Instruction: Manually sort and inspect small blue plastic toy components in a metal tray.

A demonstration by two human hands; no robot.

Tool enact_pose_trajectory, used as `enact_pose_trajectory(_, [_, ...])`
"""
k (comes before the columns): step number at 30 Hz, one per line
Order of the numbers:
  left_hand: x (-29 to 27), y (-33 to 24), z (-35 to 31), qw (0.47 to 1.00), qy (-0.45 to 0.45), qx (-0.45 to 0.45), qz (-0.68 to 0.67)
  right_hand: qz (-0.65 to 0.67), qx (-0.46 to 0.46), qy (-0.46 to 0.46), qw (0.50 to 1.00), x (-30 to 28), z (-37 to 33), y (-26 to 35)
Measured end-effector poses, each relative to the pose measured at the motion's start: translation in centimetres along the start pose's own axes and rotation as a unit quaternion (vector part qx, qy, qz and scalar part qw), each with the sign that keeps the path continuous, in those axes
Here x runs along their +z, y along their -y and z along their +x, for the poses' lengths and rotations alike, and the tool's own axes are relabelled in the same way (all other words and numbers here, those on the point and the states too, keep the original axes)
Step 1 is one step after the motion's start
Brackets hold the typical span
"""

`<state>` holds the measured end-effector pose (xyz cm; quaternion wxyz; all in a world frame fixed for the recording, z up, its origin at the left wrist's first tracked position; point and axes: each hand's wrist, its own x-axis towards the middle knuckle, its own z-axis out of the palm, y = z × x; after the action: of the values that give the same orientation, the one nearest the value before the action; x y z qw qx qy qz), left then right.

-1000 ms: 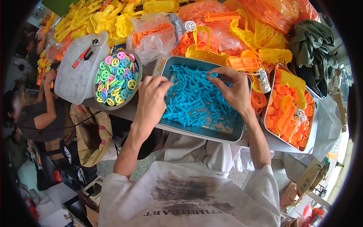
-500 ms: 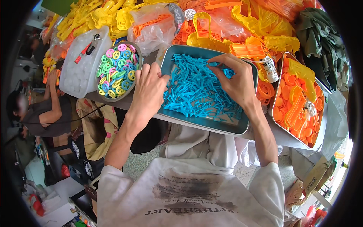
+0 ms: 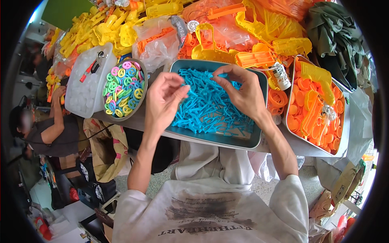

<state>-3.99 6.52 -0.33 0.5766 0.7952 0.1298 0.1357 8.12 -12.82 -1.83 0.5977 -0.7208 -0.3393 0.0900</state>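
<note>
1. My left hand (image 3: 162, 99) has lifted off the pile since a second ago, when it lay flat on the pieces. It now hovers over the near-left part of the tray, fingers (image 3: 178, 91) curled narrow; I cannot tell if a piece is pinched.
2. My right hand (image 3: 243, 91) has also risen. Its thumb and forefinger close on a small blue plastic piece (image 3: 216, 75) above the heap, toward the tray's far side.
3. Both hands now face each other over the tray; I judge picking has given way to working a single piece between them.
4. The blue plastic pieces (image 3: 206, 109) fill the grey metal tray (image 3: 219, 139), which sits on the surface just before me.
5. Left of it: a round bowl of coloured rings (image 3: 123, 89), then a clear lidded box (image 3: 83, 95).
6. Right: a second tray of orange parts (image 3: 312, 109).
7. Farther back: heaps of yellow parts (image 3: 105, 30) and bagged orange parts (image 3: 227, 20).
8. Far left, another person (image 3: 52, 129) sits low.
</note>
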Motion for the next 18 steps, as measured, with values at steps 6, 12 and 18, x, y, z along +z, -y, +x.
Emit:
enact_pose_trajectory(6, [4.2,0.7,0.9,0.902,-0.032,-0.137,-0.408,0.103,0.055,0.008,0.993,0.0,0.1,-0.2])
enact_pose_trajectory(12, [5.3,0.1,1.0,0.856,-0.031,-0.184,-0.482,0.152,0.047,0.004,0.987,-0.3,0.0,-0.3])
enact_pose_trajectory(18, [5.8,-0.2,0.9,0.825,-0.017,-0.203,-0.527,0.156,0.052,-0.014,0.986,-0.3,0.2,-0.6])
